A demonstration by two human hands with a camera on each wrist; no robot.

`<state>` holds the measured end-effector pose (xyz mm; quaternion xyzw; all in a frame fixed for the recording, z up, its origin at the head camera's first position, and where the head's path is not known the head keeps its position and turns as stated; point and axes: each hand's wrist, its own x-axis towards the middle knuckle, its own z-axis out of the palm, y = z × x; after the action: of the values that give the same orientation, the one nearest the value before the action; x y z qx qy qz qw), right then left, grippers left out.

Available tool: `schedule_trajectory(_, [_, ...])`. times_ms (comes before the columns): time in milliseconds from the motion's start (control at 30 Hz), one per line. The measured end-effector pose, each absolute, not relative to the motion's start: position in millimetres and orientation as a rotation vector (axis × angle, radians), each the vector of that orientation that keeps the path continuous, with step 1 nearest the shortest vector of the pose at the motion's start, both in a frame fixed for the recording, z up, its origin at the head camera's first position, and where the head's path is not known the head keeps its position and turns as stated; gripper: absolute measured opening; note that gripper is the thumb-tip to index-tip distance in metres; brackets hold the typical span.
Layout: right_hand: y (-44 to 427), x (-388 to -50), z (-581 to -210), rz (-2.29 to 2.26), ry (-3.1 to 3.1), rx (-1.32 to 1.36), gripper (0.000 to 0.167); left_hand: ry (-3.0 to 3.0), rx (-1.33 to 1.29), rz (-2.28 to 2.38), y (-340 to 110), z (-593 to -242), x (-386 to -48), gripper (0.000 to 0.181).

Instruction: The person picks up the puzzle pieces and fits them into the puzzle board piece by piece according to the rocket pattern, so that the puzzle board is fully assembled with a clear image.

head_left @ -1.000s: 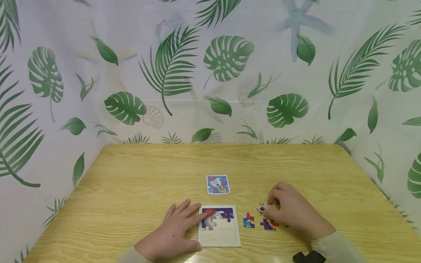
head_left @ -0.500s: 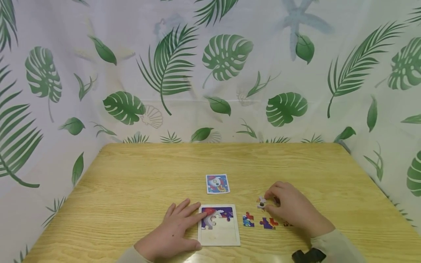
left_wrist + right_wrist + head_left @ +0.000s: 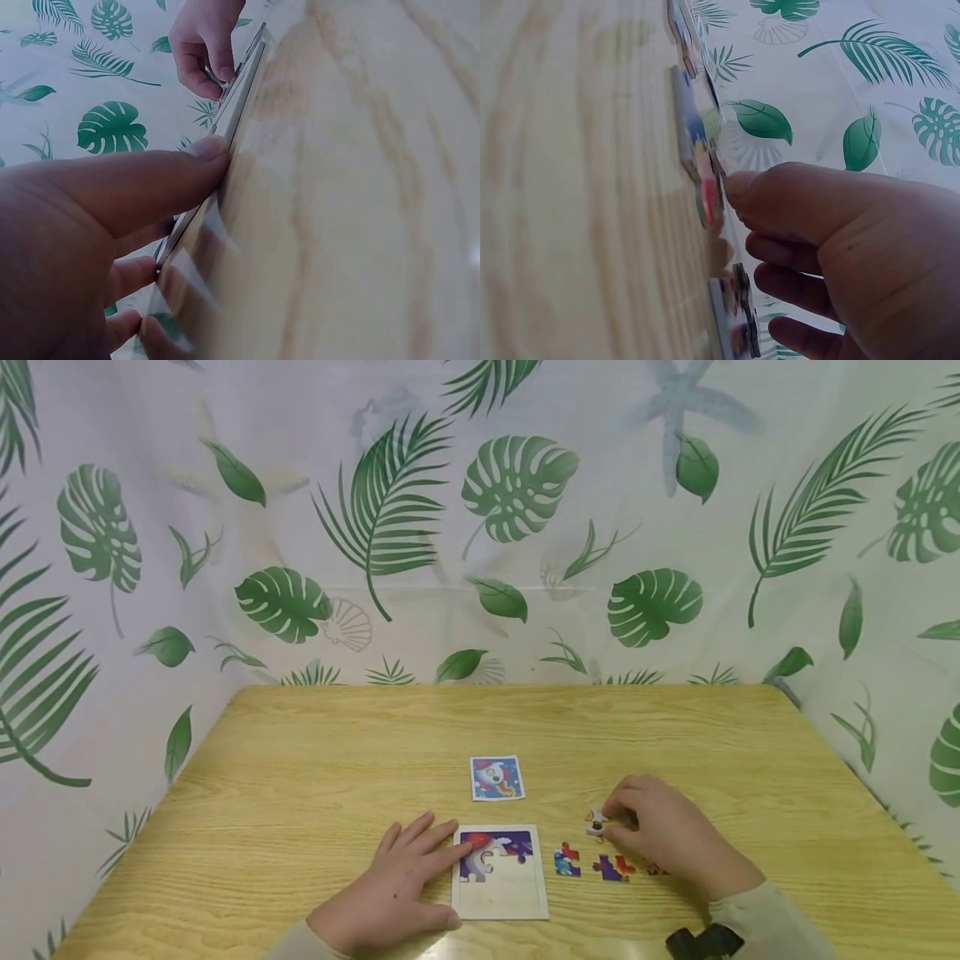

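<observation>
In the head view my left hand (image 3: 401, 881) lies with its fingers spread, the index finger on the upper left of a square puzzle tray (image 3: 501, 902) and the thumb at its lower left edge. Fitted pieces (image 3: 476, 864) fill the tray's top and upper left. My right hand (image 3: 660, 831) pinches a white and grey jigsaw piece (image 3: 596, 822) between thumb and fingers, at the tabletop. The right wrist view shows the thumb (image 3: 780, 195) beside several pieces seen edge-on. Part of the pinched piece is hidden by the fingers.
A picture card (image 3: 497, 778) lies behind the tray. Between the tray and my right hand are a blue and red piece (image 3: 567, 860) and a purple and orange piece (image 3: 613, 867). Another piece (image 3: 657, 868) is partly covered by the right hand. A leaf-patterned cloth (image 3: 480, 527) surrounds the table.
My right hand has shifted slightly left and turned the white and grey piece a little. More of the piece under that hand now shows. The left hand and tray stay in place.
</observation>
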<state>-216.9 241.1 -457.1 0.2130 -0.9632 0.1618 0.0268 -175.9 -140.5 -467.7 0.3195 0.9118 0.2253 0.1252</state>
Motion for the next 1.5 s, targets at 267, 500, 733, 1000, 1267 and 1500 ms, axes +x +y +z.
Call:
schedule_trajectory(267, [240.8,-215.9,-453.3,0.494,-2.972,0.633,0.013,2.661,0.955,0.663,-139.1,-468.9,-176.6,0.082])
schedule_trajectory(500, [214.4,-209.8,-450.1,0.587,-2.939,0.698,0.013,2.67,0.944,0.652,-138.8,-467.2,-174.9,0.081])
schedule_trajectory(733, [175.2,-202.1,-448.3,0.631,-2.911,0.825,0.013,2.666,0.914,0.652,-138.7,-463.9,-175.6,0.081])
schedule_trajectory(1000, [141.6,-194.1,-448.6,0.596,-2.922,0.881,0.016,2.658,0.916,0.651,-139.7,-465.4,-177.0,0.081])
schedule_trajectory(1267, [128.0,-189.4,-453.2,0.545,-2.925,0.911,0.017,2.651,0.908,0.663,-138.2,-465.6,-176.8,0.08])
schedule_trajectory(1500, [126.0,-188.2,-455.3,0.523,-2.938,0.911,0.019,2.648,0.903,0.656,-137.7,-466.9,-176.8,0.08])
